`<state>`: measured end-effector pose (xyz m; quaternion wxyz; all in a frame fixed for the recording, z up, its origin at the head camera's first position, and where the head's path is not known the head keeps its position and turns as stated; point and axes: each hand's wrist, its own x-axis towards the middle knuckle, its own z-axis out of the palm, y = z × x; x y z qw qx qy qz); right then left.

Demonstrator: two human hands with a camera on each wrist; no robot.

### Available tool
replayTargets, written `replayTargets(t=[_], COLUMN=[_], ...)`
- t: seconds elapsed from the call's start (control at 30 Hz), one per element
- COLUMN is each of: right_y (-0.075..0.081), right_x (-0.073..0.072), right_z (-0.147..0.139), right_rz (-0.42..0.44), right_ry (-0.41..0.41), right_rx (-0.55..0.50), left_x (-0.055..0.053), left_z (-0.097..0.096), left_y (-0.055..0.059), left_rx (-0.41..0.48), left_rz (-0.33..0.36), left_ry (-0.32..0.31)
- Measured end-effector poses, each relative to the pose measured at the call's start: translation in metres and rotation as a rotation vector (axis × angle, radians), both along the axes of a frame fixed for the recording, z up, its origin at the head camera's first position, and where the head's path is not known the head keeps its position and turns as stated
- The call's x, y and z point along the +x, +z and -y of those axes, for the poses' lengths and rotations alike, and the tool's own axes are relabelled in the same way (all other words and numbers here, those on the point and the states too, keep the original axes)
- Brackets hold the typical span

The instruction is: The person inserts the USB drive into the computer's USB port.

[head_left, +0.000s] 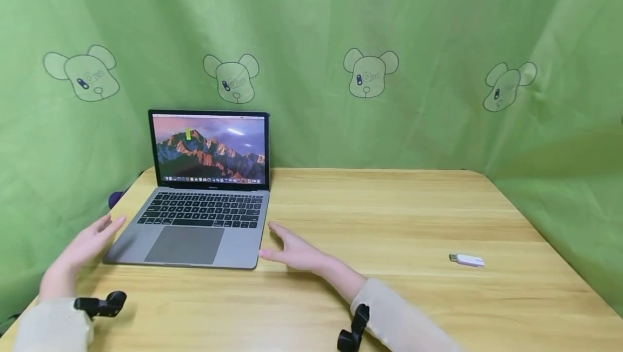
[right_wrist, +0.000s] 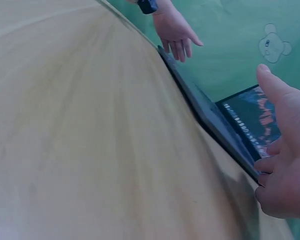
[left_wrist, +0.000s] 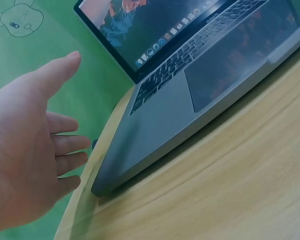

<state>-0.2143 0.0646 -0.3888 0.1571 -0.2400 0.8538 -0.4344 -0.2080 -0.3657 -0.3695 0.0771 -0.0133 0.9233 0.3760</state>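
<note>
An unfolded grey laptop [head_left: 243, 244] sits at the left of the wooden table, its lit screen [head_left: 209, 149] showing a mountain picture. My left hand [head_left: 87, 244] is beside the laptop's left front corner, with thumb and fingers extended and nothing in them. In the left wrist view, a gap shows between those fingers and the laptop's edge. At the opposite side, my right hand [head_left: 297, 249] has its thumb spread from the fingers, fingertips right at the laptop's right edge. A white USB stick [head_left: 469, 260] with a bare metal plug lies far to the right of both hands.
The wooden table [head_left: 389, 217] reaches back to a green curtain [head_left: 311, 27] printed with bear heads. A small yellow-green tab [head_left: 188, 133] shows on the screen. Behind the laptop's left side, a dark purple round thing [head_left: 115, 199] shows at the table's edge.
</note>
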Motion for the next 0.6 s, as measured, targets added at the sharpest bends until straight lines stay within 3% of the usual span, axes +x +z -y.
replayTargets(t=[0.23, 0.47, 0.6], right_y=[-0.008, -0.011, -0.012], right_x=[0.0, -0.001, -0.002], right_z=[0.013, 0.019, 0.02], right_rz=[0.024, 0.007, -0.006], right_ry=[0.025, -0.022, -0.037], right_rx=[-0.011, -0.005, -0.007], left_x=[0.0, -0.005, -0.007], left_z=[0.002, -0.004, -0.007], left_y=[-0.007, -0.011, -0.011], left_rx=[0.023, 0.057, 0.114], left_rz=[0.023, -0.026, -0.006], left_ry=[-0.015, -0.045, -0.038])
